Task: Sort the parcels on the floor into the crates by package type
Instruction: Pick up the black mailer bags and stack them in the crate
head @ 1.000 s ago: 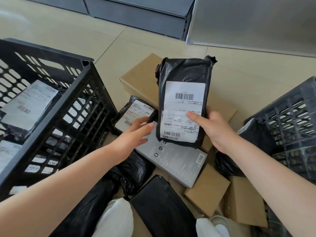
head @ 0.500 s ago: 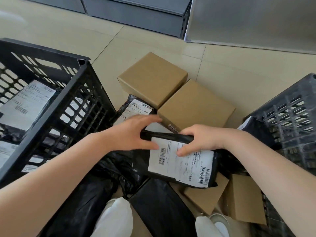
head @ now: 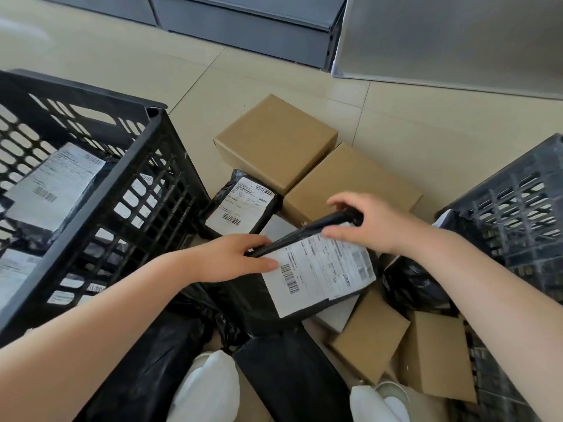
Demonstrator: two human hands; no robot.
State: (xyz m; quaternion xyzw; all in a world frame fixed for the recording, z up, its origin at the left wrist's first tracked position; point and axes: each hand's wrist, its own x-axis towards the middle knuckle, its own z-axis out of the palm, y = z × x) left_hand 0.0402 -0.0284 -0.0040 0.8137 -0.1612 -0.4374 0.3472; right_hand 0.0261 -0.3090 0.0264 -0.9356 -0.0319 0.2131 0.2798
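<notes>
Both hands hold a black poly-bag parcel (head: 316, 275) with a white shipping label, lying nearly flat over the pile. My left hand (head: 234, 258) grips its left end, thumb across the label's corner. My right hand (head: 368, 220) pinches its far upper edge. To the left stands a black crate (head: 152, 138) holding several labelled black bag parcels (head: 51, 184). A second black crate (head: 518, 190) stands on the right. Two brown cardboard boxes (head: 274, 138) (head: 353, 181) sit behind the held parcel, and another labelled bag parcel (head: 240, 205) lies beside the left crate.
Smaller cardboard boxes (head: 368, 342) (head: 438, 354) and black bags (head: 292, 376) crowd the floor near my white shoes (head: 204, 388). Another black bag (head: 411, 284) leans against the right crate. Grey cabinets (head: 243, 28) and a metal panel (head: 457, 38) line the far side of the tiled floor.
The held parcel went from upright in my right hand to flat and low over the pile. My left hand came in and took its left end; the parcel has tilted slightly since.
</notes>
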